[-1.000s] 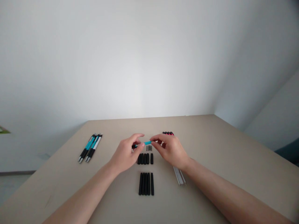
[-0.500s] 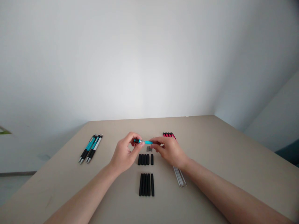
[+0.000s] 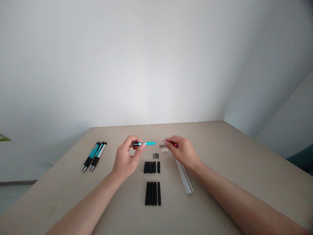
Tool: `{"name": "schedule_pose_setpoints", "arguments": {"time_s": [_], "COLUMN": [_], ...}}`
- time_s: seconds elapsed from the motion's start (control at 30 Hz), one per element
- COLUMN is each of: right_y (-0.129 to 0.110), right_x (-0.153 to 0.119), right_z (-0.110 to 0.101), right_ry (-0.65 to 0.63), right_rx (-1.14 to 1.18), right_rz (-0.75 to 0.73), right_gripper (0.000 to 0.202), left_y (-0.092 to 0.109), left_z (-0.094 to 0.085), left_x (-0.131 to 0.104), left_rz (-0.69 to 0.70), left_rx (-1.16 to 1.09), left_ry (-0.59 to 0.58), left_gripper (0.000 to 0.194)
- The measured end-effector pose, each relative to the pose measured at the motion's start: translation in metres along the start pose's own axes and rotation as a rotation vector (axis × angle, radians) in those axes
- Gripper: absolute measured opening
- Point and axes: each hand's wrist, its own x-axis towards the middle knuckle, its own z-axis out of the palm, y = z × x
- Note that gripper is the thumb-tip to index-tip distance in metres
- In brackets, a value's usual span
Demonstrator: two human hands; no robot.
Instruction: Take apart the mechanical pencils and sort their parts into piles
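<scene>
Left hand [image 3: 126,156]: fingers pinch the turquoise barrel [image 3: 150,143]. Right hand [image 3: 181,150]: fingers pinch a small whitish part [image 3: 164,140]. Small grey parts [image 3: 156,156] lie below, between both hands' fingers.

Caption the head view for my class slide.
Left hand holding a turquoise pen barrel, right hand pinching a small white piece, with pens and black tubes on the table.
</scene>
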Motion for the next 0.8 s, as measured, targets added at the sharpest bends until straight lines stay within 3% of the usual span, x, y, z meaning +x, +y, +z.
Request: {"name": "schedule_pose_setpoints", "arguments": {"time_s": [0.4,0.63,0.8], "right_y": [0.009,-0.001,-0.001], "right_x": [0.005,0.002,0.003], "right_z": [-0.011,-0.009,-0.008], "right_ry": [0.016,-0.001,0.009], "right_rx": [-0.080,0.004,0.001], "right_rz": [0.122,-0.020,0.041], "right_gripper": [0.015,0.022,0.020], "left_y": [0.004,0.003,0.003], "left_z": [-0.001,-0.001,-0.001], "left_x": [0.002,0.001,0.001], "left_rz": [0.023,0.014,0.017], "left_rx": [0.056,0.013,0.029], "left_ry": [-0.024,-0.190,-0.193], "left_gripper": [0.009,0.011,0.014]}}
